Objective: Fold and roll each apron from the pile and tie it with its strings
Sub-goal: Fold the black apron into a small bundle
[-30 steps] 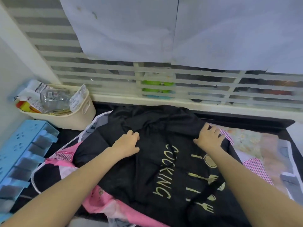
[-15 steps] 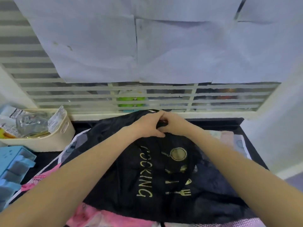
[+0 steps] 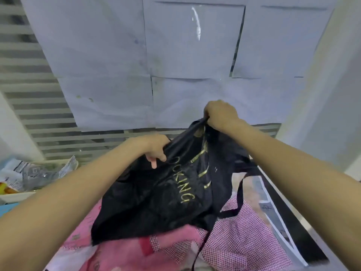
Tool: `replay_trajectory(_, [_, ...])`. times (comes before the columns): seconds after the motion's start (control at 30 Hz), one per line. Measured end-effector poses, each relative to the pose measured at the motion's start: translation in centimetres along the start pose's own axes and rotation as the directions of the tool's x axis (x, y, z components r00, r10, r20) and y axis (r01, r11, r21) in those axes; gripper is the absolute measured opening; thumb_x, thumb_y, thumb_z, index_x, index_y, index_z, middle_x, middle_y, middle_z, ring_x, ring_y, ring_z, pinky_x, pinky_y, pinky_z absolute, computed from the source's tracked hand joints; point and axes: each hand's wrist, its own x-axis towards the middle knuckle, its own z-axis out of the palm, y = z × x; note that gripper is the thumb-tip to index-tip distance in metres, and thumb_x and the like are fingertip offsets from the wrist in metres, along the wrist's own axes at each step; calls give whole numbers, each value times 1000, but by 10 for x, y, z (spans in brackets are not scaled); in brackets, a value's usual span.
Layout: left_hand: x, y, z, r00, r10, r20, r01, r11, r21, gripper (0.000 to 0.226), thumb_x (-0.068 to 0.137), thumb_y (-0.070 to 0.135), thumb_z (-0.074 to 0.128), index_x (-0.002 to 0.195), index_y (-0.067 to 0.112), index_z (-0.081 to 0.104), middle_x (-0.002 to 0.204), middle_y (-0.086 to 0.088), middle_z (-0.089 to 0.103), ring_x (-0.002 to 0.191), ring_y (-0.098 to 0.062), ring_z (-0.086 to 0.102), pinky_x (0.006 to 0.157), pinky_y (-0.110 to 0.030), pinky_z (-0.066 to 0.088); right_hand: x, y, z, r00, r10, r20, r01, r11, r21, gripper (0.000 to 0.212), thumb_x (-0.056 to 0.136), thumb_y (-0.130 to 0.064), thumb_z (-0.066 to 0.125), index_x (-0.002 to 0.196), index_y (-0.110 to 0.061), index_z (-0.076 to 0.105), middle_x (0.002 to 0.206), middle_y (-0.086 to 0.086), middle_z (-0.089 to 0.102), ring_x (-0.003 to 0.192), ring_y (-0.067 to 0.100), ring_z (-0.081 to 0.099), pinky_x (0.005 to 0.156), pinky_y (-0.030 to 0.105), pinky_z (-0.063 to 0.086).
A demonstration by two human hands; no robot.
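Hanging below each hand (image 3: 156, 147) (right (image 3: 220, 114) higher): black apron (image 3: 156, 202).

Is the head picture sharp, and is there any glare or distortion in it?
Head view: soft with motion blur, the gold lettering on the black apron smeared; a bright glare streak on the taped paper sheets; wide-angle stretch makes both forearms bulge toward the corners; light is even, shadows faint.
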Motion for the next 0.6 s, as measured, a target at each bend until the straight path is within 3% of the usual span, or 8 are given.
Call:
replay_trajectory(0.1, [-10,12,-28,980,-37,-194,45,998,38,8,92,9,51,91,16,49,51,5,61,60,-13,68,61,-29,47,12,5,-32,991,45,-125,-52,997,-60,30,86,4,47,111,-5,62,113,14,58,101,33,57,73,31,39])
replay_trajectory(0.17, [-17,9,-54,927,-86,-365,127,988,88,8,89,7,49,92,14,50,67,-3,66,73,-21,69,61,-31,45,17,21,-43,996,82,-41,-87,985,-146,31,87,2,47,115,-4,57,117,15,56,107,33,55,79,32,39])
replay_trajectory(0.27, [-25,-5,-90,728,-189,-659,280,959,34,15,81,-2,49,92,9,51,90,-16,67,88,-31,64,59,-32,39,17,48,-49,982,108,153,-79,979,-186,30,87,-2,51,117,-5,53,118,15,55,105,32,56,78,34,43])
replay_trajectory(0.37, [-18,-14,-117,552,-281,-785,341,935,-96,30,80,-4,53,109,0,48,108,-26,58,99,-41,55,66,-34,35,23,74,-51,931,-29,364,-76,959,271,9,88,-8,62,95,-4,58,99,13,59,87,30,60,63,30,52])
replay_trajectory(0.4, [-10,-9,-125,567,-325,-757,306,936,-173,38,80,0,56,116,0,44,112,-26,55,102,-41,54,70,-35,38,25,83,-59,927,-82,366,-148,816,559,3,89,-7,60,90,-5,59,92,12,63,81,27,62,65,30,53])
replay_trajectory(0.47, [4,7,-130,694,-380,-611,194,917,-349,67,77,17,68,133,6,32,123,-20,51,104,-37,54,81,-37,47,31,94,-75,940,-114,322,-274,312,910,7,94,-5,54,93,-6,61,81,7,70,69,17,68,66,26,57])
replay_trajectory(0.53, [17,42,-130,839,-278,-468,-53,814,-579,82,79,26,73,142,18,23,127,-9,48,101,-29,57,80,-35,53,42,102,-91,949,-114,295,-299,-19,954,13,97,-5,46,95,-2,59,72,6,71,60,13,69,54,23,57])
replay_trajectory(0.6, [27,89,-132,921,-82,-381,-246,635,-733,70,85,25,68,142,21,28,128,-1,47,100,-25,58,86,-38,54,54,109,-107,950,-118,288,-304,-154,940,18,100,-7,40,93,-2,56,70,9,69,59,14,67,50,24,56])
